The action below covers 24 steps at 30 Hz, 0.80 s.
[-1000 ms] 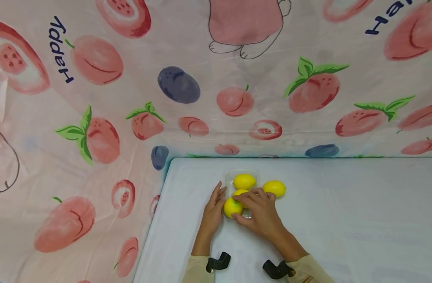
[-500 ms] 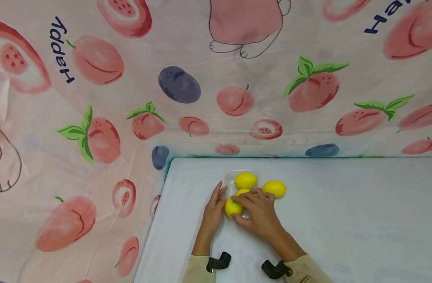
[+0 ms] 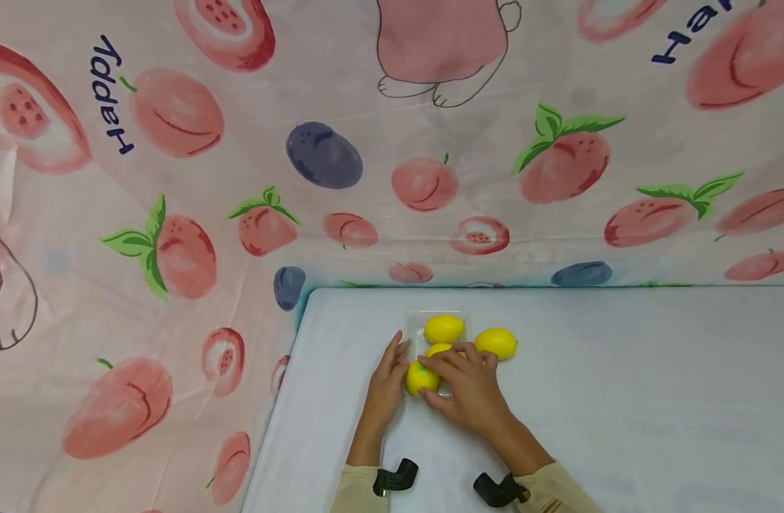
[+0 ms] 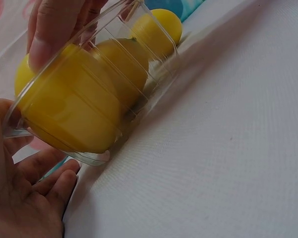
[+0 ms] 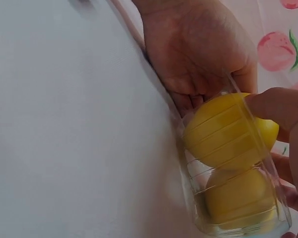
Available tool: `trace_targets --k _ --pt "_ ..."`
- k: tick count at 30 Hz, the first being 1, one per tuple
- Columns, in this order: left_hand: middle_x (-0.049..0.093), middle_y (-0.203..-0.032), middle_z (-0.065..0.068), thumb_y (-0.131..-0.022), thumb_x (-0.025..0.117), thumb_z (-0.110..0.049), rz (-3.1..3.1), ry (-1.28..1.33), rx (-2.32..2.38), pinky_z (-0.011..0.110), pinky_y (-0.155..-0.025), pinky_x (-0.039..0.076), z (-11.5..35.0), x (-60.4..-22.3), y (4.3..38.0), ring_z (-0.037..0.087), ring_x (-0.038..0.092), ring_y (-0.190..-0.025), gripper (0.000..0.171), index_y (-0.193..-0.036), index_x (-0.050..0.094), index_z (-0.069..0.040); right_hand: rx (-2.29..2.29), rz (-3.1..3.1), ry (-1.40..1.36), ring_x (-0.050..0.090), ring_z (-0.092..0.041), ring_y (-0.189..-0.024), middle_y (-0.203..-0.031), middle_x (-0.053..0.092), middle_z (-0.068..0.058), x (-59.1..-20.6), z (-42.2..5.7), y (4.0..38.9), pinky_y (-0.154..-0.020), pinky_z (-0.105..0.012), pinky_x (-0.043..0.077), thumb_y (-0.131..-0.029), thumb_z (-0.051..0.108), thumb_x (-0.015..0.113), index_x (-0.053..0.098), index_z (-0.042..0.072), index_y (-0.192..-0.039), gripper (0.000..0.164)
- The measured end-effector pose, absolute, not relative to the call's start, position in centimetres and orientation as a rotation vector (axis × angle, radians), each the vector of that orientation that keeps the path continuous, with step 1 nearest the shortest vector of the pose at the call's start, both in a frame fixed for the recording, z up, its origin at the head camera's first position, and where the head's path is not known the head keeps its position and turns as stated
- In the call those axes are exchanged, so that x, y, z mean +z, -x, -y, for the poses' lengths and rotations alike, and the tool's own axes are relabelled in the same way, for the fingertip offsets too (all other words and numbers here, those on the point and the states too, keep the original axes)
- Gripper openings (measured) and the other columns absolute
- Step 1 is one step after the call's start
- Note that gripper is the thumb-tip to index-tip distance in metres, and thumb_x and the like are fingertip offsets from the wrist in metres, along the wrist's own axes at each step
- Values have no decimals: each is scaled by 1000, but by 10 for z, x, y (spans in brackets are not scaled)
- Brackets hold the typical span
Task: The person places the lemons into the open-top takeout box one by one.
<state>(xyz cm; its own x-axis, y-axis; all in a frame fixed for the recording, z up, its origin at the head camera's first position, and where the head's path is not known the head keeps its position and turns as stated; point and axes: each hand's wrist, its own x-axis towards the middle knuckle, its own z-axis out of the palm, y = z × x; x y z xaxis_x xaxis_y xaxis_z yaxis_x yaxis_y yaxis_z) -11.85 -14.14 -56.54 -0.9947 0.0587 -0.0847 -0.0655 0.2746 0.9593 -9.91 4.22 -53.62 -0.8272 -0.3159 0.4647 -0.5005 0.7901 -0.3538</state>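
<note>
A clear plastic container [image 3: 415, 324] stands on the white-covered table with three yellow lemons in it. My right hand [image 3: 472, 388] reaches over it from the right and holds the nearest lemon [image 3: 421, 378] between thumb and fingers. Through the ribbed wall that lemon [image 4: 72, 106] shows low at the container's near end. The middle lemon [image 3: 438, 349] is partly covered by my right fingers; the far lemon [image 3: 444, 329] lies behind it. Along the container's left side rests my left hand [image 3: 387, 381], fingers extended, palm facing the wall. In the right wrist view the left palm [image 5: 198, 49] faces the container's end.
Another lemon [image 3: 497, 343] lies on the table just right of the container. White cloth [image 3: 623, 399] covers the table. A fruit-printed curtain [image 3: 366, 142] hangs behind and to the left, meeting the table's back and left edges. Black wrist mounts sit on both sleeves.
Between the frames the lemons in the container shift only slightly. Both hands keep nearly the same position, the right still holding the near lemon.
</note>
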Motion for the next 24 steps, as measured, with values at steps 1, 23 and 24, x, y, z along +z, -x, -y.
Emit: trace_targets --k 1,23,24 --pt "53 -153 -6 -108 43 -26 -2422 12 1830 53 -123 32 141 -565 118 24 47 -143 52 -159 36 -35 671 2602 -620 54 -28 -116 -115 73 5 -536 -43 99 -81 -51 33 -77 50 85 74 30 -125 53" --pt "50 -156 -6 -109 43 -29 -2416 -23 1833 54 -123 29 144 -567 119 23 43 -147 52 -161 33 -32 1093 2882 -185 49 -42 -123 -143 61 -15 -552 -135 129 -103 -60 43 -94 30 75 53 17 -149 61" --pt "50 -156 -6 -109 43 -29 -2418 -24 1831 54 -123 29 144 -567 119 24 44 -147 52 -160 33 -32 1107 2877 -204 51 -41 -122 -143 62 -15 -553 -135 129 -103 -60 43 -94 29 74 53 17 -150 61"
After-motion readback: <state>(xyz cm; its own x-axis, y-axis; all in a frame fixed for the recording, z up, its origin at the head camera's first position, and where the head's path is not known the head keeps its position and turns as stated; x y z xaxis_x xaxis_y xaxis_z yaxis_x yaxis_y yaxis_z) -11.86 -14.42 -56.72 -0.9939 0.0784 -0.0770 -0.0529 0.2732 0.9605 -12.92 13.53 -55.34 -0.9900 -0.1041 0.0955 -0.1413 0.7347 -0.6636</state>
